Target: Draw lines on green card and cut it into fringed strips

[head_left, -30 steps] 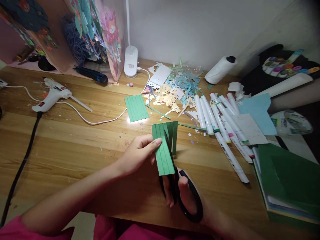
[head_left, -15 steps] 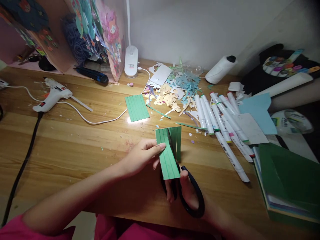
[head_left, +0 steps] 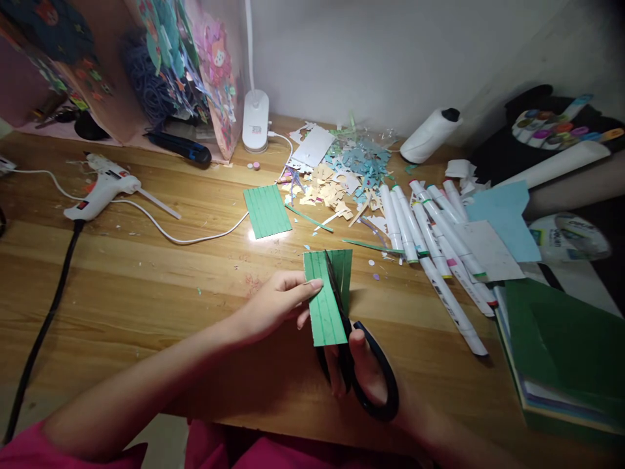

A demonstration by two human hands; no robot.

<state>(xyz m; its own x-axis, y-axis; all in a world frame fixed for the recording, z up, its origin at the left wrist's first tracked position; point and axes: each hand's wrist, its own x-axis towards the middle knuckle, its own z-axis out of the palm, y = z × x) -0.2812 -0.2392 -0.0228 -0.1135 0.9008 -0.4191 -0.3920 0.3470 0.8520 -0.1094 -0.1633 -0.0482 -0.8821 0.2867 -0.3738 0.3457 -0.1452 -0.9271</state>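
My left hand [head_left: 276, 303] pinches the left edge of a green lined paper piece [head_left: 326, 306], holding it upright over the wooden desk [head_left: 146, 286]. My right hand [head_left: 364, 368] grips black-handled scissors [head_left: 364, 371] from below. The blades run up through the paper, and their tip shows near its top. Narrow cut strips hang at the paper's right side. A second green lined piece [head_left: 267, 210] lies flat on the desk farther back.
A white glue gun [head_left: 100, 185] with its cord lies at left. Paper scraps [head_left: 342, 172] are heaped at the back centre beside a lamp base [head_left: 256, 120]. Several white markers [head_left: 430, 234] lie at right, with a stack of coloured paper [head_left: 561, 352] at the near right.
The scissor blades have advanced up the green paper toward its top edge. My hands and the paper shifted slightly right and lower.
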